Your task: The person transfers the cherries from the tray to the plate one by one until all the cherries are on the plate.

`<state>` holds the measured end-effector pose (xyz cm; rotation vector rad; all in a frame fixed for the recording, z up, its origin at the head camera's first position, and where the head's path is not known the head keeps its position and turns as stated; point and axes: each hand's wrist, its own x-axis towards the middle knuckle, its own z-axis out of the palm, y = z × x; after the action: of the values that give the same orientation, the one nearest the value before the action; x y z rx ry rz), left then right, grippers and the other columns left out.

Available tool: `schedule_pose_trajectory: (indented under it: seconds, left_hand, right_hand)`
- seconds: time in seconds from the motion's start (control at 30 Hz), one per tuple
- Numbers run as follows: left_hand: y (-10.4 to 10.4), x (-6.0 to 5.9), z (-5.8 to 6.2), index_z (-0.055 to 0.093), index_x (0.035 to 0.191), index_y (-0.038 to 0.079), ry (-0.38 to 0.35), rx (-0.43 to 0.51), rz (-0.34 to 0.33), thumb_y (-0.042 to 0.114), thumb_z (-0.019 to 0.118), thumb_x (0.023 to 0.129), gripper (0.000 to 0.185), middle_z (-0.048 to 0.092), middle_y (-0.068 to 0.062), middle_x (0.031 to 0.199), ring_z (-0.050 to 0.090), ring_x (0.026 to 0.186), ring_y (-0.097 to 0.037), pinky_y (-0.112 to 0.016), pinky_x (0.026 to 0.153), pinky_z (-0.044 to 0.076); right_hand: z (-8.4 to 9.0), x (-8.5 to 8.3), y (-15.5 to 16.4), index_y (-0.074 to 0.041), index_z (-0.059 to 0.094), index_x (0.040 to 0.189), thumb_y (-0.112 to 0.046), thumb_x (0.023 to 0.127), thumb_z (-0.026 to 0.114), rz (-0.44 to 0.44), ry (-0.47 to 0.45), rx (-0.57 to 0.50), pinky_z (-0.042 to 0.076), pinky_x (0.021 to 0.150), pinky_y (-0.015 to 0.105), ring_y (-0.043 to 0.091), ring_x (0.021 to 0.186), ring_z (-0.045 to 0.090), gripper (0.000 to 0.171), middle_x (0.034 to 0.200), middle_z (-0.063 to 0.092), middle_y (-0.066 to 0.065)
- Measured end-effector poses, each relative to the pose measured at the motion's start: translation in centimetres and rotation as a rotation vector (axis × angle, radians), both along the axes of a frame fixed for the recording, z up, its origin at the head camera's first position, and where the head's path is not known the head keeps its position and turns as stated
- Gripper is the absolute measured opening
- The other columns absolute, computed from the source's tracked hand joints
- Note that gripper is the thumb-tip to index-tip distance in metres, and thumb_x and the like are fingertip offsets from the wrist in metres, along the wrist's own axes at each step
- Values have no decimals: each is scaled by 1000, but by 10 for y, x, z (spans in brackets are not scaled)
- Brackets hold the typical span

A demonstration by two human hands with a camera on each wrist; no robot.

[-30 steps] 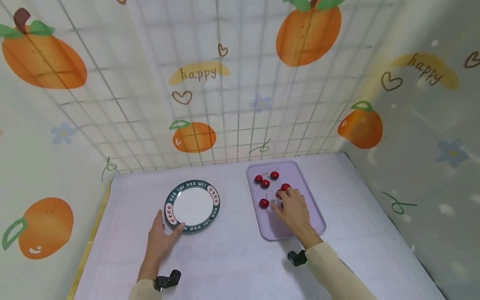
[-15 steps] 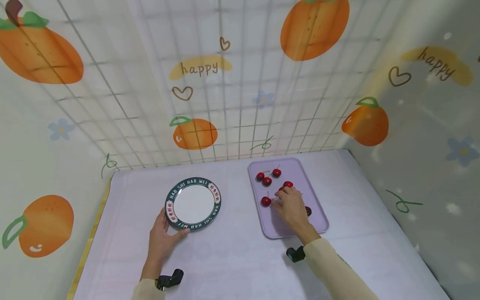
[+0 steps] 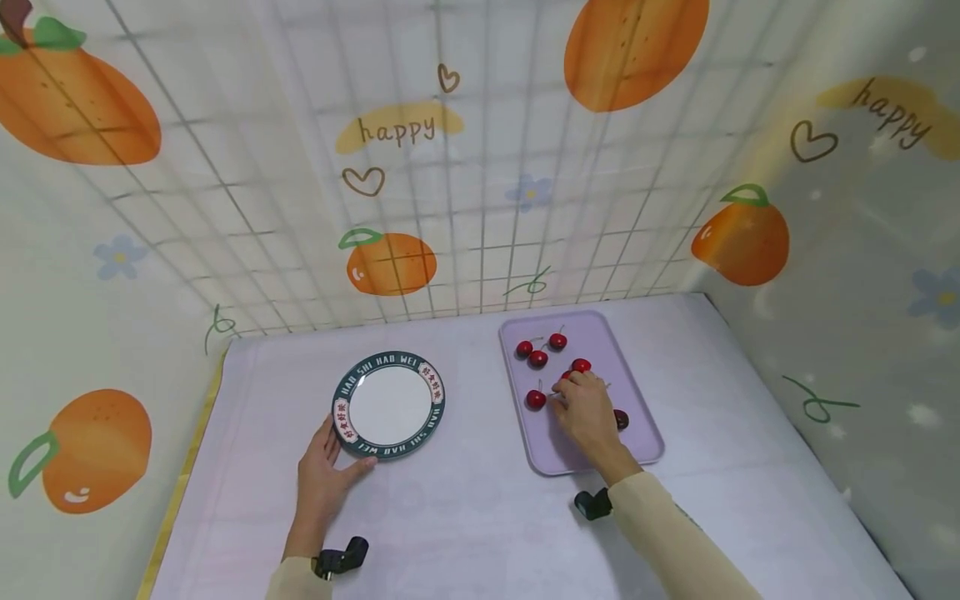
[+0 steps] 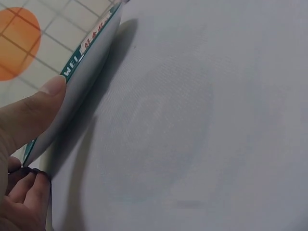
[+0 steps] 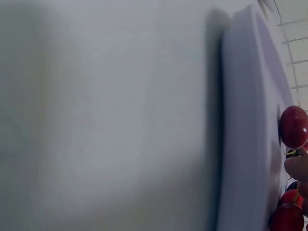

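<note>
In the head view, a round white plate (image 3: 390,407) with a dark green lettered rim lies left of centre. My left hand (image 3: 322,475) holds its lower-left edge, thumb at the rim and fingers beside and partly beneath it. In the left wrist view, the thumb (image 4: 41,108) touches the lettered plate edge (image 4: 91,45). A lilac tray (image 3: 551,458) stands to the right with several red cherries (image 3: 536,400) on it. Over these, my right hand (image 3: 592,421) reaches with bent fingers, its tips among the cherries. Whether it pinches one is hidden. A darker cherry (image 3: 622,419) shows beside the hand.
A white cloth (image 3: 465,525) covers the table, with a yellow strip (image 3: 183,479) along its left edge. Fruit-patterned curtains and a wire grid (image 3: 487,258) rise behind. Each wrist bears a small black camera (image 3: 592,504).
My left hand's fingers have slipped further under the plate's rim. The right hand has shifted slightly left over the tray, uncovering the darker cherry. The view has tilted a little.
</note>
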<state>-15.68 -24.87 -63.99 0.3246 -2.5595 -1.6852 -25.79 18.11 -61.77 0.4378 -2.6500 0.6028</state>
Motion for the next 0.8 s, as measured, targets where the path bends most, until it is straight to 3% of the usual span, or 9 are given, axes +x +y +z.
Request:
schedule_pose_trajectory:
  seconds: [0.3,0.53,0.8]
  left_hand:
    - [-3,-3,-6,24,166,4,-24,-1,24,21,96,77,116,27,-17,171,35,154,-33,-28,122,38]
    - [-3,-3,-3,26,166,4,-26,-1,32,19,95,78,113,29,-16,170,37,153,-32,-24,120,40]
    - [-3,-3,-5,26,166,6,-50,6,40,19,95,79,112,29,-15,171,37,154,-31,-24,120,40]
  right_hand:
    - [0,-2,0,1,78,85,4,76,88,5,54,12,54,72,50,36,85,62,14,84,69,14]
    - [7,-3,1,0,78,86,3,81,85,-13,25,10,54,72,47,34,84,60,9,85,70,13]
    - [12,-4,2,1,75,84,5,82,81,-3,59,-84,54,69,49,35,79,61,7,80,68,14]
